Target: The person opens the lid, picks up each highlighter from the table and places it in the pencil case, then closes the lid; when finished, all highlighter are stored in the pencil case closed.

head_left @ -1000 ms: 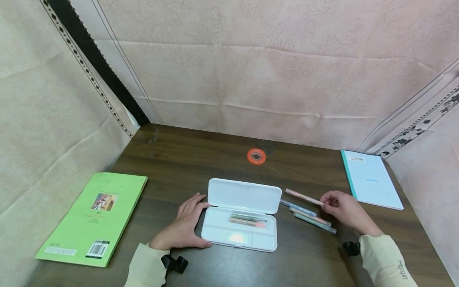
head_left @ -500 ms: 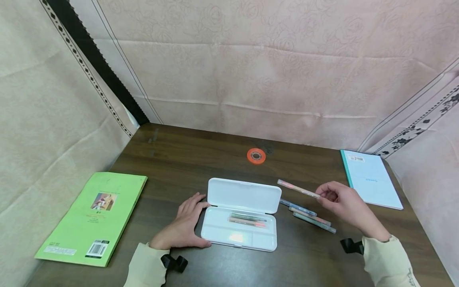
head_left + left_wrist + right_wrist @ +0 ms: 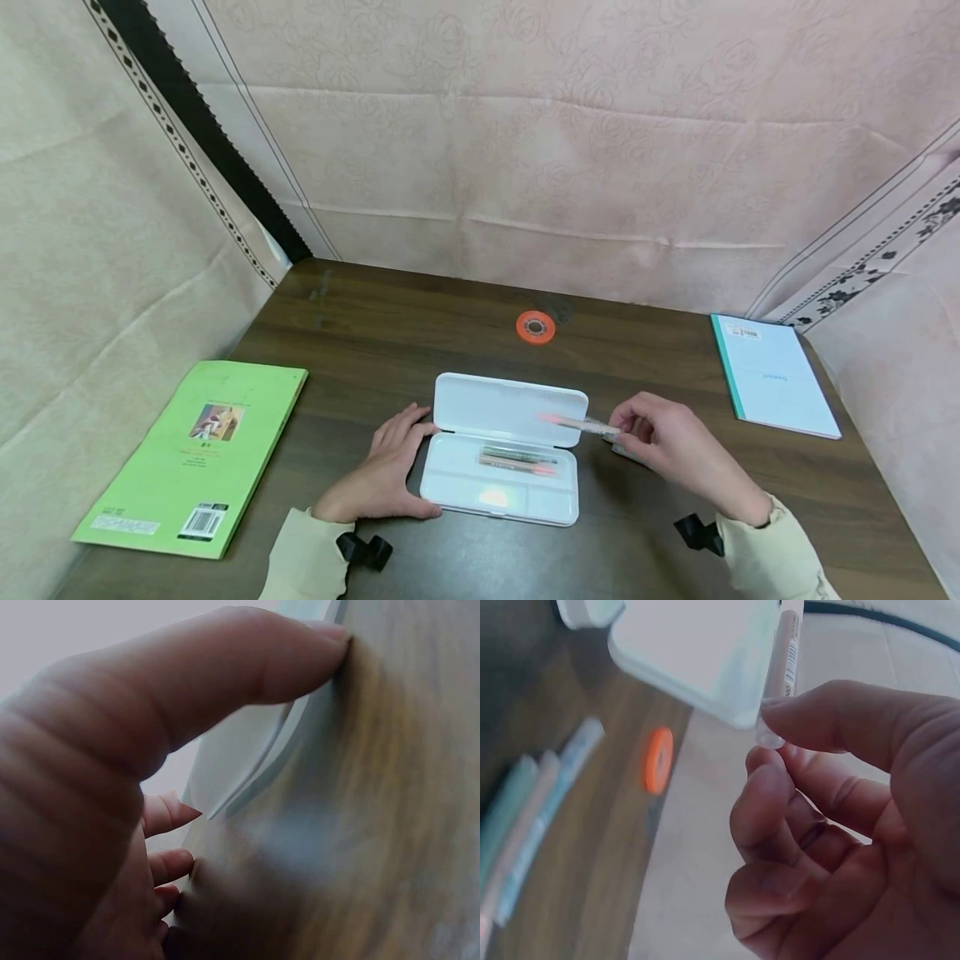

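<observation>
A white pencil case (image 3: 453,475) lies on the brown table with its lid (image 3: 487,404) folded back. In its tray are a dark green pen (image 3: 517,454) and a pink one (image 3: 513,465). My left hand (image 3: 386,479) rests at the case's left side, thumb near the front corner and fingers spread along the edge. Between thumb and fingertips, my right hand (image 3: 671,442) pinches the end of a pink pen (image 3: 782,664), whose other end overlaps the lid in the head view. Below that hand, mostly hidden in the head view, lie a blue pen (image 3: 551,817), a pinkish pen (image 3: 525,825) and a green pen (image 3: 506,806).
An orange tape roll (image 3: 536,327) lies behind the case. A green book (image 3: 202,458) is at the left, a light blue notebook (image 3: 776,375) at the far right. Fabric curtains (image 3: 525,167) surround the table.
My right hand has lifted the pink pen off the table beside the other pens and carried it left to the case lid. The left hand and case have stayed in place.
</observation>
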Motion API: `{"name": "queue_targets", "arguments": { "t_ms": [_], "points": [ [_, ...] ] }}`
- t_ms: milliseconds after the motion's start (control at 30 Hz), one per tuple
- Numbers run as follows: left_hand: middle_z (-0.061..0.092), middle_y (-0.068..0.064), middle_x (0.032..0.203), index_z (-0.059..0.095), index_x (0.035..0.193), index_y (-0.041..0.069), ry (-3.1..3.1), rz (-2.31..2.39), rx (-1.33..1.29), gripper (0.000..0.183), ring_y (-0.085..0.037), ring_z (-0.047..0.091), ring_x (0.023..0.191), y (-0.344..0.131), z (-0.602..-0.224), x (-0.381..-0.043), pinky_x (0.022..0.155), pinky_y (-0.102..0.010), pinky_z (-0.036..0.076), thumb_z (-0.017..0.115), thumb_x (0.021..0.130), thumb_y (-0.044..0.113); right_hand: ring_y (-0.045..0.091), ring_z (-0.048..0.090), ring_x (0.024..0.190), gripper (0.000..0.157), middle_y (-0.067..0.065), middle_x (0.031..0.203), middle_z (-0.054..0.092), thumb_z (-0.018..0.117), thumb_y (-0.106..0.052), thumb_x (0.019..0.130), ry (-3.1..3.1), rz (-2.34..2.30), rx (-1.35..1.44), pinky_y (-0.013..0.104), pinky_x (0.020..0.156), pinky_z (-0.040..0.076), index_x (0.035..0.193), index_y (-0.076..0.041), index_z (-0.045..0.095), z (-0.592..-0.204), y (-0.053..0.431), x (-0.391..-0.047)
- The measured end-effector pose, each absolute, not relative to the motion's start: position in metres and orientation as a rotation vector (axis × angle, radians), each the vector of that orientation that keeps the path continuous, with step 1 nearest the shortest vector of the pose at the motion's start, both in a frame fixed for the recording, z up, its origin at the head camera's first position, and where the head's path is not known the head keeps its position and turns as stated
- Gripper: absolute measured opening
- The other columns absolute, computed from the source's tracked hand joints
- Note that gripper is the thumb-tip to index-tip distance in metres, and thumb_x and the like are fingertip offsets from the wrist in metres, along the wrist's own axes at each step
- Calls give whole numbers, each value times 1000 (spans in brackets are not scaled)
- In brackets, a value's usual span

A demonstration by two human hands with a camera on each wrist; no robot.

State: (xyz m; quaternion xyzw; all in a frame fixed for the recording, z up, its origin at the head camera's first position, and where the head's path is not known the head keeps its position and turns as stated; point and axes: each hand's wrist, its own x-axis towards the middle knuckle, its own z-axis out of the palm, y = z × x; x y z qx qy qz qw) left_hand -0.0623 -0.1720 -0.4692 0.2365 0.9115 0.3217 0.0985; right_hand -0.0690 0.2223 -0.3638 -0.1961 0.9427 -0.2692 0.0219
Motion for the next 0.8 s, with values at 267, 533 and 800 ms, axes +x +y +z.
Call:
{"name": "queue_targets", "arguments": {
  "t_ms": [267,533,800],
  "points": [
    [23,-17,158,41,141,12,2701,951,712,97,-37,11,150,-172,-470,-62,114,-59,12,86,63,49,4,49,66,14,-8,84,59,72,-8,85,2815,-821,-616,21,55,44,88,-19,65,-384,201,-66],
    [22,-17,158,41,140,12,2698,969,713,97,-37,12,150,-172,-470,-63,113,-60,11,86,62,49,1,47,65,10,-9,79,55,72,-10,86,2761,-798,-660,20,56,43,89,-17,66,-405,189,-63],
    [23,-17,158,41,140,12,2705,963,719,97,-37,12,150,-172,-470,-62,113,-59,12,86,62,49,2,46,65,5,-10,77,54,68,-9,86,2817,-700,-754,20,60,41,86,-14,66,-418,177,-60]
  ]
}}
